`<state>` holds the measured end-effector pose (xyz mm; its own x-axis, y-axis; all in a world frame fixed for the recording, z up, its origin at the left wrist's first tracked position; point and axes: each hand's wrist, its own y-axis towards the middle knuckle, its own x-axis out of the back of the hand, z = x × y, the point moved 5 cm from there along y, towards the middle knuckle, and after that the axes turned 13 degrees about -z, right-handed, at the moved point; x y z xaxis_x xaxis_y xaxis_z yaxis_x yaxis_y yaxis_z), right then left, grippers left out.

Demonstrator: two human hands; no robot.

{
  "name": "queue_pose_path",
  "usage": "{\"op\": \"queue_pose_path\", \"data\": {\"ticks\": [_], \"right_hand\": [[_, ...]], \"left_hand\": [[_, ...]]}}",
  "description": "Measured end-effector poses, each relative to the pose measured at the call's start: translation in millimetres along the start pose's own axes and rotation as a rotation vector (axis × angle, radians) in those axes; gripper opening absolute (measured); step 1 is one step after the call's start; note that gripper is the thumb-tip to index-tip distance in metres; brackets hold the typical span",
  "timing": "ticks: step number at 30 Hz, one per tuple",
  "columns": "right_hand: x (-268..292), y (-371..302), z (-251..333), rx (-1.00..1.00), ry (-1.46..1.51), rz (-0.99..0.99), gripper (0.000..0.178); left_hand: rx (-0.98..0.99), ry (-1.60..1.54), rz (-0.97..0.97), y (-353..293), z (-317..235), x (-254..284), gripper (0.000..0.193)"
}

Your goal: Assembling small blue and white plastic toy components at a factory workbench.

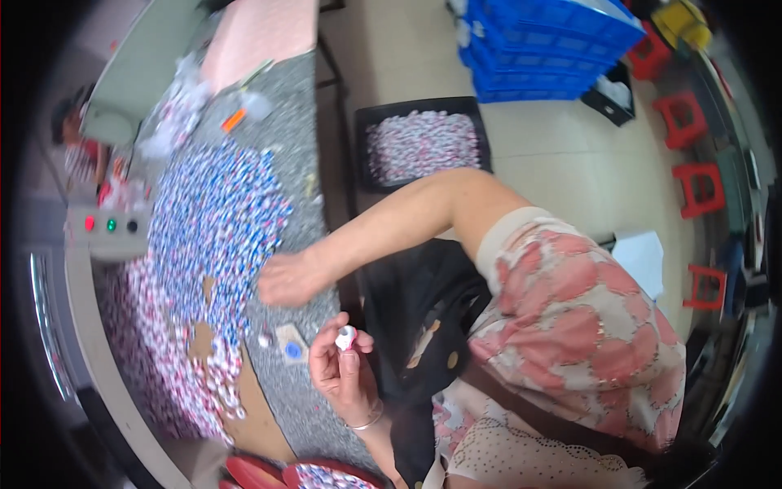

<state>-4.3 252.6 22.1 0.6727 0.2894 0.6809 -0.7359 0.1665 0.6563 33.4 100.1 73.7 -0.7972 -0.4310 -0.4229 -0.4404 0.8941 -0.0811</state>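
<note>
Fingers and thumb of the left hand (340, 380) are pinching a small white-and-pink piece (346, 337) up near the fingertips, thumb below, the other fingers curling around. Piece is sitting just off the near edge of the grey speckled table (285, 102), white side and a greyish patch showing. Right hand (287, 279) is hovering or resting beside the blue-and-white pile (220, 216), fingers curling in, blurred; cannot tell whether anything is inside them. A loose piece (265, 339) is lying between that hand and a square card (291, 344) with a blue disc; a pink-and-white pile (155, 346) is spreading nearer the left.

Handling, judging by looks: piece is probably weighing very little, looking smooth, maybe slightly slippery, likely stiffish rather than squashy; material is not showing clearly. Fragility: not obvious, though squeezing hard could be making it pop out. Best hold: opposite sides of the rim, thumb against forefinger, keeping the face uncovered.
</note>
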Motion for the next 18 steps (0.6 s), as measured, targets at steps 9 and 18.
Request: {"op": "queue_pose_path", "data": {"ticks": [9,18], "right_hand": [[9,6,-17,0.034,-0.044,0.355,0.006],[7,44,82,0.358,0.222,0.378,0.007]], "left_hand": [[-0.160,-0.168,-0.671,-73,7,129,0.037],[-0.164,-0.157,-0.829,-97,21,151,0.038]]}}
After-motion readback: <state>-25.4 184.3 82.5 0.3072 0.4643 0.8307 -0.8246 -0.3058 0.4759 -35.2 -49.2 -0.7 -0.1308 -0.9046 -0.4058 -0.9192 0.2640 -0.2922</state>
